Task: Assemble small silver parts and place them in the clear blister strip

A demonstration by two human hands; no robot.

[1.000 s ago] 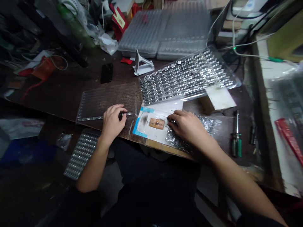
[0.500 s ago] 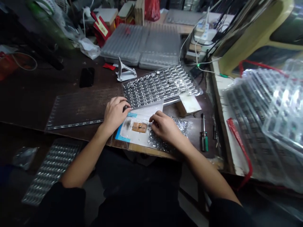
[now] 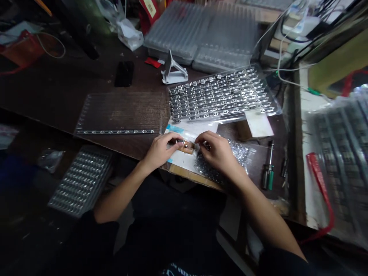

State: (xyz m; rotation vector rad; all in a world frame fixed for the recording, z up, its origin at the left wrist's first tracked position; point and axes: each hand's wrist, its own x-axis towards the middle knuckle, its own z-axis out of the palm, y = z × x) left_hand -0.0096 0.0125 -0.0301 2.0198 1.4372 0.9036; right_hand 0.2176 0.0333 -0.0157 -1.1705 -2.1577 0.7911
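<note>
Hands: 2, both over front edge of bench. L hand: thumb + index pinched on 1 small metal part, at L end of block. R hand: fingers curled, tips just R of block, beside loose parts; can't tell if it grips anything.

Brown block: qty 1, on white sheet between hands, near front edge. Long axis approx. L–R, R end slightly nearer wearer. Metal part's axis looks approx. L–R too, but fingers + blur hide most of it, so not certain.

Trays: 1 filled tray, many rows, slanted, behind sheet; 1 clear tray to L, 1 row of parts along near edge, rest bare. 2 tray stacks at back. Loose parts: 1 pile, too many to ct., under/beside R hand.

Also 1 phone, 1 white stand, 1 white-topped block.

Room: gap betw. hands narrow; pile crowds R side. Open bench L of clear tray + around phone.
</note>
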